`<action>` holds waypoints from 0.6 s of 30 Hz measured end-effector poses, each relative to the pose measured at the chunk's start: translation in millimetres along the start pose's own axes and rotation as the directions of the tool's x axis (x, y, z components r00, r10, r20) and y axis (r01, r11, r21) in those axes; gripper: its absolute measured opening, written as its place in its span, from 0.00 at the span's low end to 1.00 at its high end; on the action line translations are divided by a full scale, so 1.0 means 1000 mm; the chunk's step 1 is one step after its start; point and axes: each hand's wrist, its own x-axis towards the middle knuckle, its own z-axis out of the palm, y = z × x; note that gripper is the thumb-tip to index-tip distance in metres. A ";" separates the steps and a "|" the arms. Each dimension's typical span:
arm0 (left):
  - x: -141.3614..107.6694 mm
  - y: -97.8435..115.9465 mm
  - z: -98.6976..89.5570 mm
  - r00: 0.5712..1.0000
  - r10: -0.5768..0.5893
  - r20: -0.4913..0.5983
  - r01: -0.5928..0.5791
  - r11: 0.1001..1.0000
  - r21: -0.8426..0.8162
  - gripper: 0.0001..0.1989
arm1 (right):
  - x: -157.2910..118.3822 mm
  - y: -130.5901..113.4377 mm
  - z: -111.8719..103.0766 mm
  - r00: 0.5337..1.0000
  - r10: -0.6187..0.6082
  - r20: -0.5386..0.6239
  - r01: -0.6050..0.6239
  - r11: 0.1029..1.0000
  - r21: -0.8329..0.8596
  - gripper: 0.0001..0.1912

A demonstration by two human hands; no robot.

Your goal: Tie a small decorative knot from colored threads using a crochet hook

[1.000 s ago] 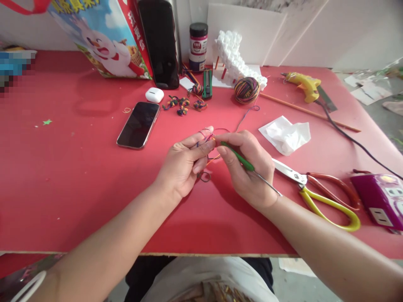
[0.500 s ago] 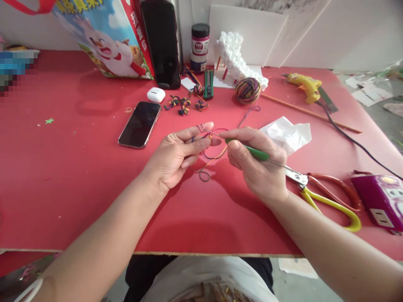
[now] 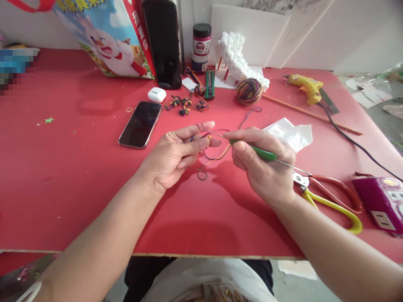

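Red worktop point(image 3: 94, 209) spans the frame; at its centre, the left hand point(image 3: 174, 155), loosely curled, pinches yarn point(image 3: 209, 136), while the right hand point(image 3: 264, 172) closes round a hook point(image 3: 266, 154). Looping seems in hand; the next move calls for steady tension.

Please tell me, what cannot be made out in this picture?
Head view: stitches in the yarn piece, too small, partly covered by the left hand.
Head view: tip of the green-handled hook, too small.
Head view: blades of the scissors, mostly hidden behind the right hand.
Head view: purple box, cut off by right edge.
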 end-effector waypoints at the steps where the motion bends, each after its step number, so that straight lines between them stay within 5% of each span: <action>1: 0.000 0.000 -0.001 1.000 0.007 0.004 -0.008 1.000 0.008 0.09 | 0.000 -0.001 0.000 1.000 -0.006 0.002 0.006 1.000 0.005 0.09; 18: -0.003 0.015 -0.010 0.995 -0.064 0.070 0.061 0.997 0.049 0.09 | 0.003 -0.009 -0.009 0.999 -0.022 0.049 0.024 0.999 -0.033 0.09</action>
